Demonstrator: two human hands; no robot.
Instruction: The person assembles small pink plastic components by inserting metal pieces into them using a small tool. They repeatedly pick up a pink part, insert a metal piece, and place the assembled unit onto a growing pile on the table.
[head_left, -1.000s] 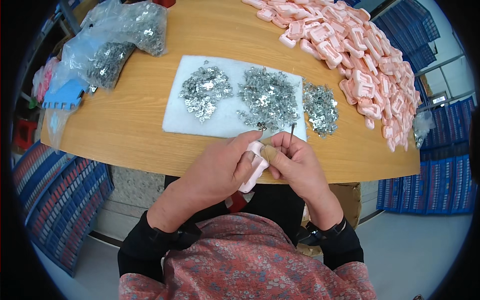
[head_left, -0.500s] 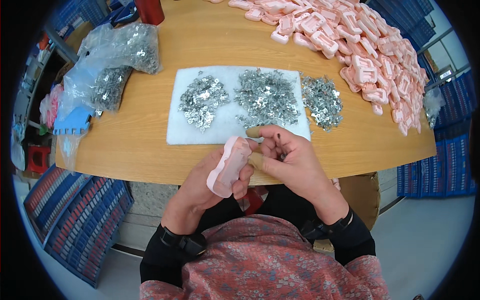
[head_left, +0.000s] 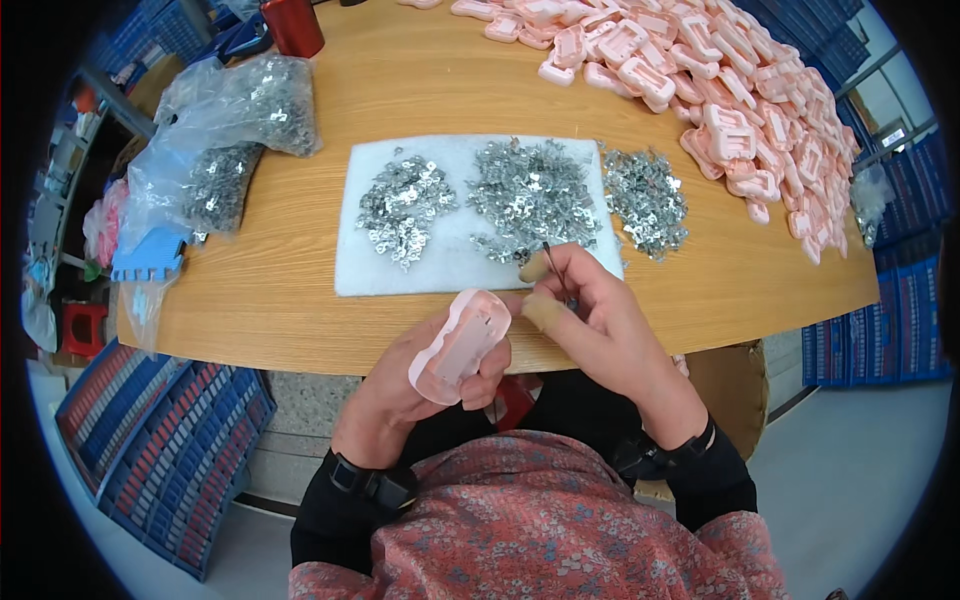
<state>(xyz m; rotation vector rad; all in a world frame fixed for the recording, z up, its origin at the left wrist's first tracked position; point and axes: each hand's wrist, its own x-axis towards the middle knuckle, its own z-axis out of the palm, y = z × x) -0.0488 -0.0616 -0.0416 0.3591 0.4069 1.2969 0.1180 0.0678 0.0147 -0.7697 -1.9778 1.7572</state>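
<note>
Looking down from the head, I saw that the hands had parted. A second earlier both had met over the pale pink, rounded plastic shell point(head_left: 460, 352); now the left hand point(head_left: 392, 378) alone carried it, and the right hand point(head_left: 602, 328) stood just off its far end. To my eye, that meant the work at that end had paused and its inside could be looked over.

The shell lay in the left fingers' grasp above the near edge of the brown wooden desk point(head_left: 250, 310), tilted, hollow side up. Its long side was wavy; near the far end were small dark marks, too fine to make out. The right fingers were curled about a thin dark rod point(head_left: 548, 256), thumb and forefinger apart in tan covers point(head_left: 546, 313); whether they pinched anything tiny, I couldn't tell.
</note>
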